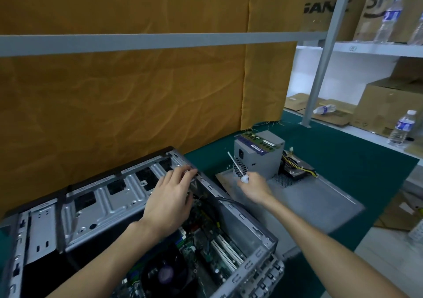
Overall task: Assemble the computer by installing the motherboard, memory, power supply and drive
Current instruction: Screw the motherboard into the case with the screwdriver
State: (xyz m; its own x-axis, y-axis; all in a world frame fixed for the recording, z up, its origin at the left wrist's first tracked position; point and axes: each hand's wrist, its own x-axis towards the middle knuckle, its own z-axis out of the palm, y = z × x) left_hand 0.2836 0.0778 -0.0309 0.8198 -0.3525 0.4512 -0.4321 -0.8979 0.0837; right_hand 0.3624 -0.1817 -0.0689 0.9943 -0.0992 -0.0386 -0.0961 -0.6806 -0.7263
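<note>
The open grey computer case [247, 220] lies on the green mat, with the green motherboard [206, 249] inside it. My left hand [170, 197] reaches over the case's far corner, fingertips pinching something small and silvery at the rim. My right hand [254, 186] grips a white-handled screwdriver [237, 166], its shaft pointing up and left. Behind it the grey power supply [259, 158] stands on the case's side panel [309, 203]. Two green memory sticks [259, 140] lie on top of the power supply. A dark drive [297, 167] sits behind it among yellow cables.
An orange cloth [128, 96] hangs as a backdrop right behind the case. Shelving at right holds cardboard boxes [389, 105] and water bottles [401, 128]. The green mat [357, 158] extends right of the side panel.
</note>
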